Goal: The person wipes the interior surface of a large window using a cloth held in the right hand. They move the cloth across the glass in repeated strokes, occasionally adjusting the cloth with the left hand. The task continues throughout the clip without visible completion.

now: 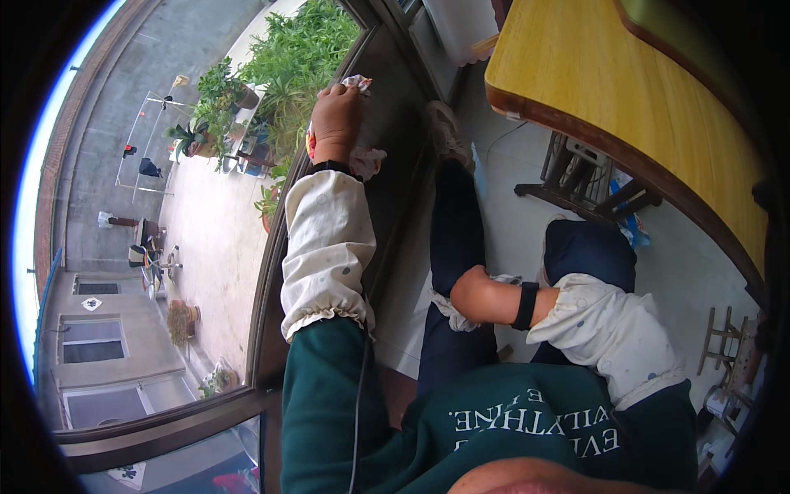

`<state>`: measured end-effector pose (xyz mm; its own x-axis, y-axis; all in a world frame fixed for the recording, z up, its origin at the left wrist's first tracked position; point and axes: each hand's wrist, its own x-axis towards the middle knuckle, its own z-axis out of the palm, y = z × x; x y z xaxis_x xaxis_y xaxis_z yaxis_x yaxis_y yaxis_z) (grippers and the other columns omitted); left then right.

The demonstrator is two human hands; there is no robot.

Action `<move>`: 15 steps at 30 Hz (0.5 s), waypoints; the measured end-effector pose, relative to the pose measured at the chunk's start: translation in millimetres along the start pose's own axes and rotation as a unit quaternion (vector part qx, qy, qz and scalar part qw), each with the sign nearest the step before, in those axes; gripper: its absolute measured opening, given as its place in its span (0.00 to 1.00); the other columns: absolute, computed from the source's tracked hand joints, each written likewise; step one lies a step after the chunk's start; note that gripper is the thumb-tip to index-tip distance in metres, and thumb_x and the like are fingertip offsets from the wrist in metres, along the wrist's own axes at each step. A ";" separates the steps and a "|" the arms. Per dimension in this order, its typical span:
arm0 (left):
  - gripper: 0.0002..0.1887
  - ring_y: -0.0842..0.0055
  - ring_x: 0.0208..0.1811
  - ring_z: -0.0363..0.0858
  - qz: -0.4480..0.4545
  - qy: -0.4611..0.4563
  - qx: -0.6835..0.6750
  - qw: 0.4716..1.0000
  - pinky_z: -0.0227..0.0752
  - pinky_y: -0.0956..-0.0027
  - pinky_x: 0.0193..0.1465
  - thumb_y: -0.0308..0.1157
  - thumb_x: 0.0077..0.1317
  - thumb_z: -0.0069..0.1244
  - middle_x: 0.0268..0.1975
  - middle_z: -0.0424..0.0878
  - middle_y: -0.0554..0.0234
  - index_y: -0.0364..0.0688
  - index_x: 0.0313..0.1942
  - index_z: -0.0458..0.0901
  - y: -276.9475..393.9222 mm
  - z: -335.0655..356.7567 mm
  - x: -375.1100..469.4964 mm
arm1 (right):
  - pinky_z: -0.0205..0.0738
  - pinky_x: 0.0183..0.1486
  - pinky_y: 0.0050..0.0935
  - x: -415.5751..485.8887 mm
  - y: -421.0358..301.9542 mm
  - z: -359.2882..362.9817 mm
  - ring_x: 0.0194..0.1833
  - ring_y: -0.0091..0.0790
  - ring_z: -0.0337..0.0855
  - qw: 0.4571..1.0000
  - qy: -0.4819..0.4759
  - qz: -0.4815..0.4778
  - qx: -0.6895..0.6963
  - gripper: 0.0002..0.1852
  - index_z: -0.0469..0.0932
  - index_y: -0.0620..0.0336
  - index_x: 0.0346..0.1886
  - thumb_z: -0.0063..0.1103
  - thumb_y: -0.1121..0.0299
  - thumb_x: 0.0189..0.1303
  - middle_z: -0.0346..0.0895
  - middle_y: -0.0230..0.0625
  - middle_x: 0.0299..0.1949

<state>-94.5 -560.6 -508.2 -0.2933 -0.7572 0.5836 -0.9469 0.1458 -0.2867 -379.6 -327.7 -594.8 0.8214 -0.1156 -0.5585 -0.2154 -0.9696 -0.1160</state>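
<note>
My left hand [337, 117] is closed on a crumpled white cloth with red and orange patches [359, 85]. It presses the cloth to the inner edge of the dark window frame [281, 216], and loose folds hang out beyond the fingers and by the wrist. My right hand [481, 296] rests on my left leg, around the knee. A crumpled light grey cloth [460, 320] shows below and beside it, bunched under the hand; its fingers are mostly hidden. Both forearms wear pale dotted sleeve covers, and dark bands circle both wrists.
A yellow wood-topped table [605, 68] stands at the upper right, above a dark metal base [574, 179]. A small wooden stool [719, 339] is at the far right. Beyond the glass lie a paved yard [203, 247] and potted plants [216, 99]. A dark cord runs along my left arm.
</note>
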 end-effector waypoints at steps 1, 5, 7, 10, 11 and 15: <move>0.05 0.58 0.39 0.82 0.004 0.016 -0.001 1.000 0.78 0.57 0.42 0.30 0.59 0.51 0.34 0.83 0.62 0.47 0.35 0.83 -0.3 -5.6 -7.1 | 0.76 0.40 0.47 -1.1 0.6 0.2 0.41 0.42 0.87 1.000 0.028 0.009 0.001 0.12 0.87 0.52 0.39 0.67 0.62 0.52 0.87 0.35 0.39; 0.05 0.59 0.38 0.81 -0.010 0.010 0.005 1.000 0.76 0.57 0.40 0.30 0.60 0.52 0.34 0.82 0.63 0.47 0.36 0.82 4.7 -39.9 -52.7 | 0.75 0.34 0.37 -7.8 3.9 0.3 0.35 0.37 0.88 0.996 0.079 0.032 -0.004 0.08 0.87 0.50 0.31 0.70 0.63 0.46 0.87 0.30 0.32; 0.05 0.60 0.39 0.80 -0.012 0.012 0.001 1.000 0.75 0.58 0.40 0.30 0.61 0.52 0.35 0.81 0.63 0.48 0.37 0.82 2.8 -64.3 -80.8 | 0.76 0.34 0.38 -10.1 6.9 -0.1 0.36 0.38 0.89 0.996 0.086 0.037 -0.012 0.08 0.87 0.50 0.31 0.70 0.63 0.45 0.87 0.30 0.32; 0.06 0.61 0.39 0.80 -0.004 0.028 0.006 1.000 0.74 0.58 0.40 0.30 0.61 0.52 0.37 0.81 0.64 0.48 0.39 0.82 0.7 -102.3 -127.4 | 0.78 0.39 0.48 -10.1 11.0 -2.7 0.41 0.42 0.88 0.998 0.048 0.039 -0.001 0.13 0.88 0.53 0.38 0.69 0.64 0.47 0.88 0.35 0.38; 0.07 0.62 0.40 0.80 -0.011 0.023 0.015 1.000 0.74 0.58 0.42 0.31 0.62 0.52 0.39 0.81 0.65 0.49 0.40 0.82 2.8 -111.1 -143.3 | 0.79 0.39 0.48 -10.4 12.8 -1.4 0.41 0.42 0.88 0.998 0.033 0.043 -0.012 0.14 0.88 0.53 0.38 0.70 0.64 0.46 0.88 0.35 0.38; 0.09 0.65 0.48 0.79 -0.048 -0.021 0.067 0.996 0.70 0.59 0.49 0.31 0.62 0.52 0.46 0.81 0.68 0.50 0.43 0.83 15.3 -148.5 -206.0 | 0.79 0.40 0.49 -7.3 13.7 -3.4 0.43 0.42 0.88 0.999 -0.004 0.052 0.007 0.18 0.88 0.54 0.41 0.73 0.65 0.42 0.88 0.34 0.41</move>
<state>-68.1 -307.9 -520.0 -0.1943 -0.7897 0.5819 -0.9433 -0.0123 -0.3317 -386.7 -340.8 -589.5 0.7897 -0.2131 -0.5753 -0.3063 -0.9495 -0.0687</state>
